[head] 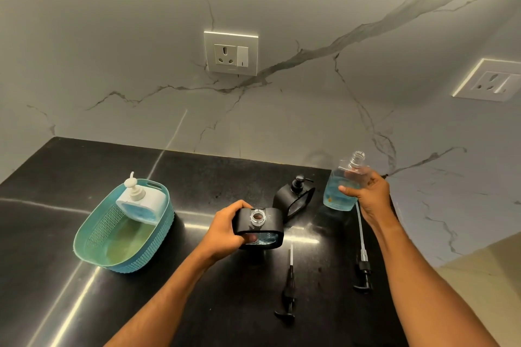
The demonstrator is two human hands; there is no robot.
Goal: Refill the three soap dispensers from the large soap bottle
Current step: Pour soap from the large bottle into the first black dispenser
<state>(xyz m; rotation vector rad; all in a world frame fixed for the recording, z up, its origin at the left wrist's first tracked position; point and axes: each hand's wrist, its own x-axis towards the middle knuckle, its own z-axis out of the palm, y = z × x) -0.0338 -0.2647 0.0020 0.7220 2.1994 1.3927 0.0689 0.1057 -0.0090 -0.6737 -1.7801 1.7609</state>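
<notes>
Left hand gripping open dispenser, right hand gripping bottle, seemingly uncapped; tip slowly over neck, keep dispenser steady.

Colours and patterns observed

We note a black counter; at 9 o'clock a teal perforated basket holding a white dispenser. Two black dispensers. Clear bottle, blue liquid, 3 o'clock. White, grey-veined wall.

I see a glossy black stone counter against the marble wall. On it sits a teal woven-look plastic basket at left, a black pump-topped soap dispenser near the back, and two loose black pump heads with tubes, one centre, one right.
</notes>
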